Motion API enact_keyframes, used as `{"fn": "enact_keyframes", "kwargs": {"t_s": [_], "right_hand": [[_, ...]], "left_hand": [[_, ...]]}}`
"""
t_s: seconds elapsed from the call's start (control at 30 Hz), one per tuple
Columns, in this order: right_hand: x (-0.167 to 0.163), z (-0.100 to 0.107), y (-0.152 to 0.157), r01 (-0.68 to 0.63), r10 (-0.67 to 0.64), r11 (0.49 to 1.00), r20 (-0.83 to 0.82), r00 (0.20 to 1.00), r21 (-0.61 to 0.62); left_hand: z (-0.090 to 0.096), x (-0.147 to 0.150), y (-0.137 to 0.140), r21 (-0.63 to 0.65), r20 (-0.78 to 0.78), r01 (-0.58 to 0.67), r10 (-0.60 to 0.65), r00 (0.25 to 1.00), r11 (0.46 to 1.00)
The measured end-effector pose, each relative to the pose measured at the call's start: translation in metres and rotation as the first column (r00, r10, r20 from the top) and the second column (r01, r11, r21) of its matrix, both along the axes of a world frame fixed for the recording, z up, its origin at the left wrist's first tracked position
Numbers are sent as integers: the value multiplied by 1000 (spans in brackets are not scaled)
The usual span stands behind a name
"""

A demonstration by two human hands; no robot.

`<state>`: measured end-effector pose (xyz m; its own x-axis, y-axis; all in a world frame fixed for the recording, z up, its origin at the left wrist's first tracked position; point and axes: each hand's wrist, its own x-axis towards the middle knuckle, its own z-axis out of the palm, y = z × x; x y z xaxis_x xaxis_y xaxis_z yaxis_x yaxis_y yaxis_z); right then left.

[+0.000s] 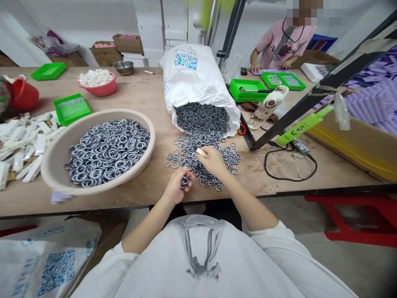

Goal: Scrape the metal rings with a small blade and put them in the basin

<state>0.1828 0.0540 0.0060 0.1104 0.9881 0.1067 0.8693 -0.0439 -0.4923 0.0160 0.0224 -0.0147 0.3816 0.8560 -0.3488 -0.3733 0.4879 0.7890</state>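
My left hand (176, 185) is curled round a few grey rings (185, 181) at the near edge of the ring pile. In my right hand (214, 161) is a small cream-coloured piece (201, 152), pinched above the loose rings (186, 151); its exact kind is too small to tell. The loose rings spread across the table from the mouth of a white woven sack (198, 82), which lies on its side full of more rings. To the left of my hands stands a wide beige basin (149, 151), heaped with the same rings.
White plastic pieces (18, 149) lie left of the basin, near a green tray (72, 109) and a pink bowl (97, 89). A black metal post (279, 116) and a cable (290, 180) stand on the right. Across the table, a person (279, 49) works beside green trays (283, 80).
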Motion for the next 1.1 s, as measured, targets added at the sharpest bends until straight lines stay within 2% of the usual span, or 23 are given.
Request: {"fn": "enact_keyframes", "kwargs": {"t_s": [0.03,0.1,0.23,0.33,0.47,0.6,0.67,0.73,0.83,0.9,0.97,1.03,1.1], "right_hand": [[-5,-1,-12,-45,50,999,-211,976,28],[-17,-4,-34,-73,101,995,-540,835,74],[-34,-13,-60,30,54,995,-770,636,95],[-32,-15,-62,-19,116,992,-816,567,128],[-23,-9,-60,-116,290,952,-715,637,283],[-24,-5,-65,-37,274,929,-617,738,368],[-28,-5,-66,3,256,919,-603,756,394],[-30,-5,-65,15,235,937,-664,710,348],[-29,-2,-56,0,136,987,-830,541,162],[-23,2,-49,4,93,994,-871,483,108],[-16,7,-47,18,118,988,-840,530,151],[-9,12,-51,-39,194,974,-726,660,225],[-5,15,-59,-151,282,949,-540,793,276]], "left_hand": [[-1,3,0,24,-19,-15,16,1000,1000],[-2,9,-2,87,-47,-38,42,998,996],[-1,17,-8,240,-71,-71,90,993,968],[2,17,-9,301,-82,-66,95,992,951],[7,14,-7,227,-69,-2,18,997,974],[12,13,-8,96,-44,22,-17,999,995],[15,14,-10,83,-32,11,-8,999,996],[18,16,-11,104,-20,0,3,1000,995],[22,21,-10,131,13,30,-32,999,991],[25,24,-8,138,49,69,-77,996,988],[28,26,-5,127,87,89,-100,991,988],[30,26,-3,99,105,83,-93,990,992],[31,25,-2,66,96,61,-67,993,996]]}}
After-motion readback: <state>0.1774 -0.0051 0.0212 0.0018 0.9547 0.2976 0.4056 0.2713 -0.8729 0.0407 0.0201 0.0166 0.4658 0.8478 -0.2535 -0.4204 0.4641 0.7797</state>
